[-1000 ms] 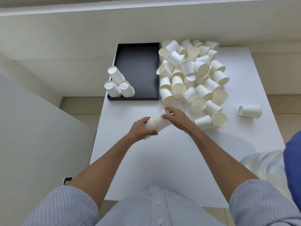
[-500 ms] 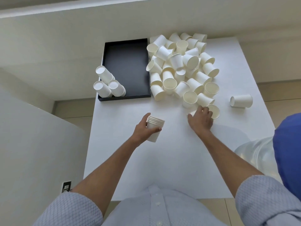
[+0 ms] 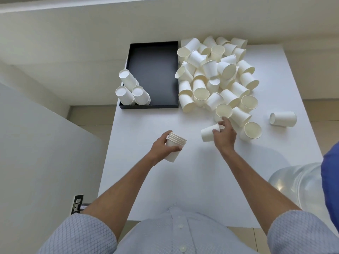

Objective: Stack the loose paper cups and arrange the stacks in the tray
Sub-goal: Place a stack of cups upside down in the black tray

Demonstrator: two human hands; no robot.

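My left hand grips a short stack of white paper cups, rims up, above the white table. My right hand holds a single loose cup lying on its side at the near edge of the pile of loose cups. The black tray sits at the far left of the table. Three upside-down cup stacks stand in its near left corner.
One stray cup lies on its side at the table's right. A clear plastic water bottle and something blue sit at the right edge. A grey partition stands close on the left.
The right hand let go of the stack, reached into the near edge of the pile and now comes back holding one cup. The left hand turned the stack rims up and keeps holding it.
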